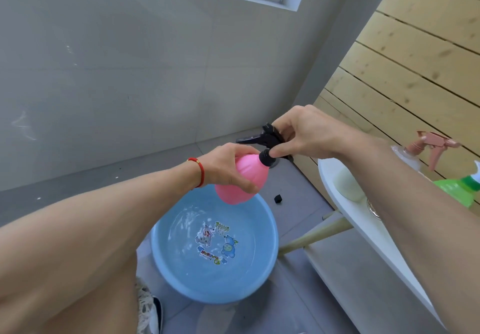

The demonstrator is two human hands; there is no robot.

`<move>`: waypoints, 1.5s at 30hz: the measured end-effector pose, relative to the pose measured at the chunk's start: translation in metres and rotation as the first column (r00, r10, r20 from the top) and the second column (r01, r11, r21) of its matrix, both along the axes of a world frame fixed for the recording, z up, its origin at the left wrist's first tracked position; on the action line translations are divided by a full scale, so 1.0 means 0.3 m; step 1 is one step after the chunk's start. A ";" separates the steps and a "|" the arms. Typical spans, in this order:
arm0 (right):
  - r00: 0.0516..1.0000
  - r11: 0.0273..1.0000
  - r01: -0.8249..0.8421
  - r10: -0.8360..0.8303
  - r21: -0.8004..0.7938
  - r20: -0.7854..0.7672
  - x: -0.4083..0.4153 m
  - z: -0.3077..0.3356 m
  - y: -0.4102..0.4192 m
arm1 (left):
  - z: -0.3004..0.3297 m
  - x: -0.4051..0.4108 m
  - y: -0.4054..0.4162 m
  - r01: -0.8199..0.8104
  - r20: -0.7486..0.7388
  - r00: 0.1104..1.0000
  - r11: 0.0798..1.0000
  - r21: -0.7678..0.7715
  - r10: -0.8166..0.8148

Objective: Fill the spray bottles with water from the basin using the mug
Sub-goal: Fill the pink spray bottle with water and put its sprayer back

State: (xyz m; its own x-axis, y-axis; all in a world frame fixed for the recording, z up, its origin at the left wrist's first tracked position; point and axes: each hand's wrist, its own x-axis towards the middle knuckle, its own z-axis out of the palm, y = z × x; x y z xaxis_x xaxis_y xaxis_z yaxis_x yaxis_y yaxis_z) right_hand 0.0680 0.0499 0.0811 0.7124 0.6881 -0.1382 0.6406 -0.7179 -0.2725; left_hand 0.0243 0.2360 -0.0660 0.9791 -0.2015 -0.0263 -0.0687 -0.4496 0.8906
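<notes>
My left hand (228, 167) grips the body of a pink spray bottle (237, 185), held tilted above the blue basin (265, 263). My right hand (306, 133) is closed around the bottle's black spray head (267, 141), thumb and finger at the black collar. The basin sits on the grey floor, holds water and has cartoon stickers on its bottom. A white mug (349, 184) stands on the white table (342, 211) at the right, partly hidden by my right forearm.
On the table behind my right arm stand a clear bottle with a pink trigger (431, 149) and a green bottle (457, 190). A small black block (278, 199) lies on the floor past the basin. Wooden wall at right, grey wall ahead.
</notes>
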 end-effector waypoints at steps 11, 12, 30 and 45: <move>0.985 0.985 0.160 -0.163 0.065 0.060 -0.025 -0.045 0.036 | -0.003 0.003 -0.012 -0.047 -0.004 0.999 0.999 -0.012 0.047; 0.988 0.990 0.127 -0.132 0.063 0.075 -0.029 -0.043 0.035 | -0.002 0.003 -0.009 -0.041 -0.015 0.999 0.999 -0.024 0.041; 0.891 0.916 0.398 -0.399 -0.050 -0.216 -0.076 0.010 0.057 | 0.008 -0.004 0.007 -0.046 -0.038 0.998 0.987 -0.152 0.040; 0.962 0.961 0.264 -0.268 -0.079 -0.052 -0.048 -0.046 0.061 | 0.012 -0.019 0.011 -0.106 0.021 0.994 0.993 -0.056 0.107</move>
State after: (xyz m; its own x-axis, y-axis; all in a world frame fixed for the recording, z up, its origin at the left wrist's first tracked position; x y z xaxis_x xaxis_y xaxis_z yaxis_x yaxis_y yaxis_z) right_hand 0.0536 0.0683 0.0672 0.8569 0.4620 -0.2286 0.4078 -0.8789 -0.2476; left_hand 0.0185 0.2393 -0.0624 0.9953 -0.0965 0.0059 -0.0448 -0.4065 0.9126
